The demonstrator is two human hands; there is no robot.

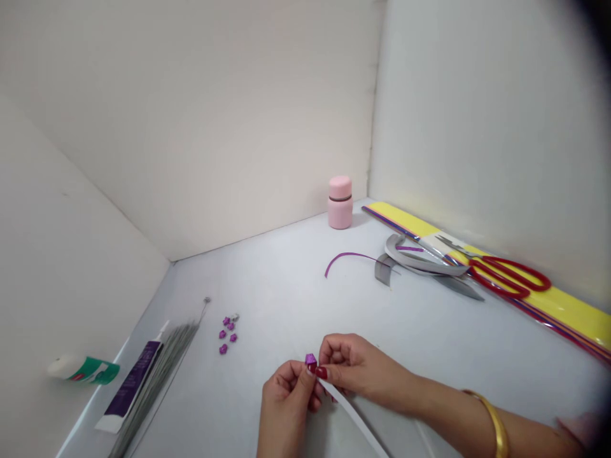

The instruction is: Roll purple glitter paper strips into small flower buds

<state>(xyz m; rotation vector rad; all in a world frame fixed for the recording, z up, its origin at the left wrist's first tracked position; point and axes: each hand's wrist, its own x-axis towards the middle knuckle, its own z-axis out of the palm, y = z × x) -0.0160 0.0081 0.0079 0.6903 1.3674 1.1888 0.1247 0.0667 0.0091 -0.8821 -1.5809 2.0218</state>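
At the front of the table my left hand (289, 397) pinches a small purple folded piece (310, 359) between thumb and fingers. My right hand (348, 362) meets it there, thumb and fingertips closed on a narrow white paper strip (356, 416) beside the purple piece. The strip runs down toward the bottom edge of the view. Fingertips hide where strip and piece meet. Left of my hands lie several little purple paper stars (223, 334) in a loose group, with a small silvery piece (235, 317) beside them.
Red-handled scissors (510, 277) rest on a yellow-topped paper pack (563, 305) at right. Curled grey strips (424, 262) and a purple strip (351, 255) lie nearby. A pink jar (340, 203) stands behind. At left are thin wires (157, 381), a purple tube (133, 381) and a green-white bottle (86, 369).
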